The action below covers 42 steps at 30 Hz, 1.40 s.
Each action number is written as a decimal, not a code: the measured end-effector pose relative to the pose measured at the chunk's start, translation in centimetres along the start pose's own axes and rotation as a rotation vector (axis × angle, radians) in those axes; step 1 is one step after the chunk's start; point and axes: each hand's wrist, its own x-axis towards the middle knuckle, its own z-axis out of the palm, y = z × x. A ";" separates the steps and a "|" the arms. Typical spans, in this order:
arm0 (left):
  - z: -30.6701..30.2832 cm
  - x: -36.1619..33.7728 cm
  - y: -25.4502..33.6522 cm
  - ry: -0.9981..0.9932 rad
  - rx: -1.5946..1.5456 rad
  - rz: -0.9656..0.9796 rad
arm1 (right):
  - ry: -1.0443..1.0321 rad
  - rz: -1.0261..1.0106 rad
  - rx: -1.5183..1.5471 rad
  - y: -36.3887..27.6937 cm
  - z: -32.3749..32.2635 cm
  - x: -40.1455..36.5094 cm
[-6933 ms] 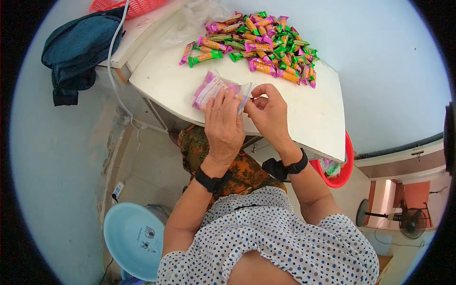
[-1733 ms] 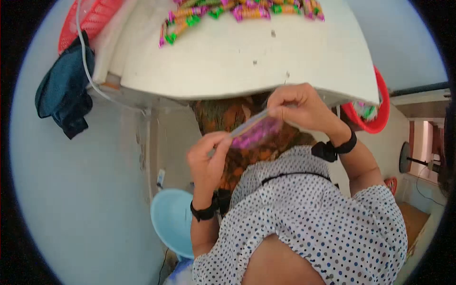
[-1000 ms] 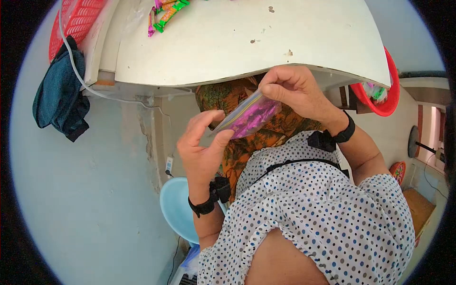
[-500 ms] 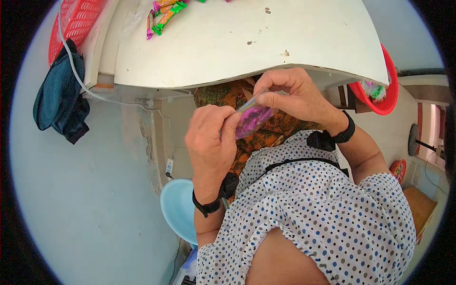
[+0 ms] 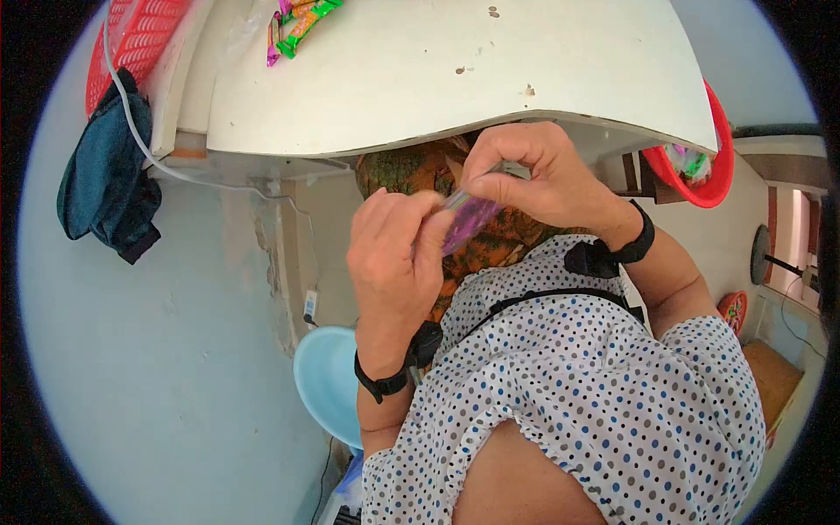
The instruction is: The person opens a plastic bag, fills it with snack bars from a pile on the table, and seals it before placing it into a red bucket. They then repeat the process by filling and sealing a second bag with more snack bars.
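Between my two hands, over my lap, is a small clear plastic bag (image 5: 470,220) with purple contents. My left hand (image 5: 392,249) pinches one end of its top edge. My right hand (image 5: 525,175) pinches the other end of that edge between thumb and fingers. Its purple contents hang below the edge, partly hidden by my left fingers; I cannot make out what they are. Both hands are just in front of the table's near edge.
On the white table (image 5: 394,79) lie several wrapped snack bars (image 5: 302,31) at the far left. A red basin (image 5: 719,166) with wrapped items stands at the right. At lower left is a light blue basin (image 5: 325,376). A white cable (image 5: 140,131) and dark cloth (image 5: 109,175) hang at the left.
My left hand has moved slightly right, closer to my right hand along the bag's top edge. The bag shows less between them. My right hand has barely moved.
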 end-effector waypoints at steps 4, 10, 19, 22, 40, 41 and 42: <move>0.3 0.4 -0.1 0.030 0.003 0.074 | -0.011 -0.027 -0.035 -0.6 0.2 0.1; 0.7 0.3 -0.3 0.050 0.039 0.140 | -0.005 -0.073 0.003 -0.3 0.5 0.1; 0.5 0.3 0.0 0.004 0.025 0.063 | -0.053 -0.023 -0.067 -0.8 0.0 -0.3; -0.6 0.0 -0.3 -0.021 0.103 0.075 | -0.020 0.013 -0.092 -1.1 -0.3 -0.5; -2.9 -0.7 -1.9 -0.150 -0.259 -0.114 | -0.044 0.086 0.034 -1.1 -2.0 -0.8; -2.7 -0.4 -1.6 -0.144 -0.268 -0.105 | -0.041 0.088 0.044 -1.2 -1.9 -0.9; -2.5 -0.1 -1.3 -0.135 -0.277 -0.098 | -0.040 0.090 0.054 -1.2 -1.8 -1.0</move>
